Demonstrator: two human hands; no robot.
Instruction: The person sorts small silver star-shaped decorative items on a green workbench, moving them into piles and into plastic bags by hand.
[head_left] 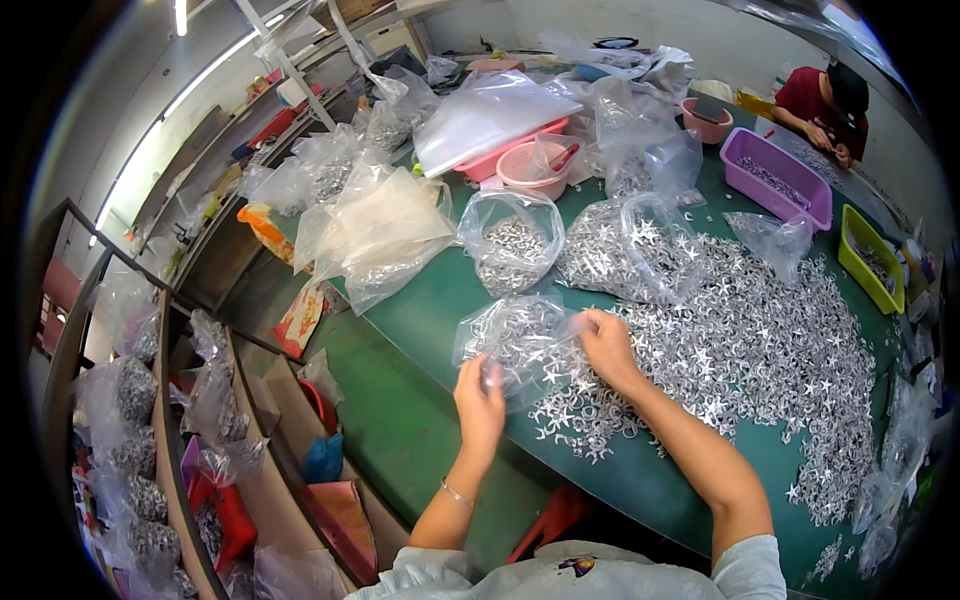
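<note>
Silver star-shaped metal pieces point(740, 350) heaped centre-right on green table point(420, 300), w/ tied clear bags point(512, 240) behind. Both hands, left hand point(480, 400) & right hand point(605, 345), pinch crinkled clear plastic bag point(515, 340) of stars, centre frame.

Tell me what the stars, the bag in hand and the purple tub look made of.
Stars: likely thin stamped metal, silvery with bright glints. Bag: thin clear plastic film, crinkled, contents showing through; both the left hand and right hand grip it. Purple tub: moulded plastic, evenly coloured, smooth.
</note>
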